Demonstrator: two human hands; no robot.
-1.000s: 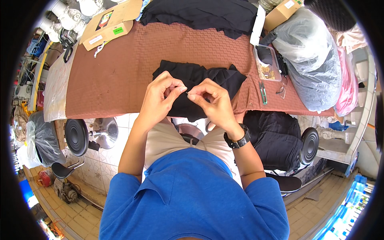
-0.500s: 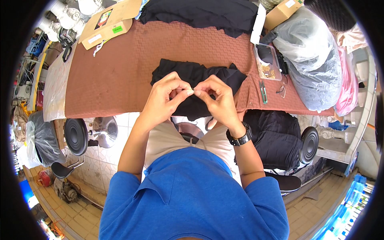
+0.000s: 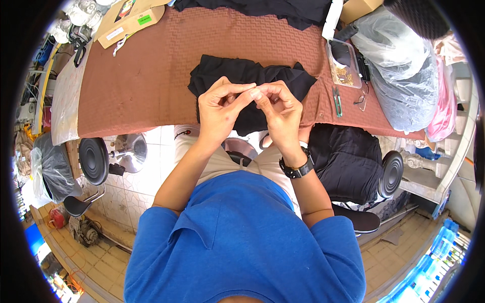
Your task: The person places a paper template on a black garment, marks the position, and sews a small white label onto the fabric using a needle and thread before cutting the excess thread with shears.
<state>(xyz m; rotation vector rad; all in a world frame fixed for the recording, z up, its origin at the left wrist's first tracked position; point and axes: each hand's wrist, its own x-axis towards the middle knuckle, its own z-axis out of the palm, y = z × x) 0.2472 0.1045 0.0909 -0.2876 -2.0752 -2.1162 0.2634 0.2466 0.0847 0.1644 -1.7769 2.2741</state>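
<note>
My left hand (image 3: 221, 107) and my right hand (image 3: 281, 108) meet fingertip to fingertip, thumbs and forefingers pinched together. Whatever they pinch is too small to make out. Beneath them a crumpled black cloth (image 3: 237, 69) lies on the brown-covered table (image 3: 136, 76) and hangs over its near edge. A pair of green-handled thread snips (image 3: 337, 102) rests to the right of the cloth. Behind the snips is a clear plastic box (image 3: 345, 73) with small gold-coloured pieces in it.
A cardboard box (image 3: 130, 22) stands at the far left. Another black cloth (image 3: 262, 9) spreads along the far edge. Large filled plastic bags (image 3: 399, 76) crowd the right end. Below the table, a black stool (image 3: 94, 160) is at left and a black bundle (image 3: 345, 164) at right.
Both hands have shifted slightly right, still pinched together. The whole view has tilted, so the table and the things on it sit higher in the picture.
</note>
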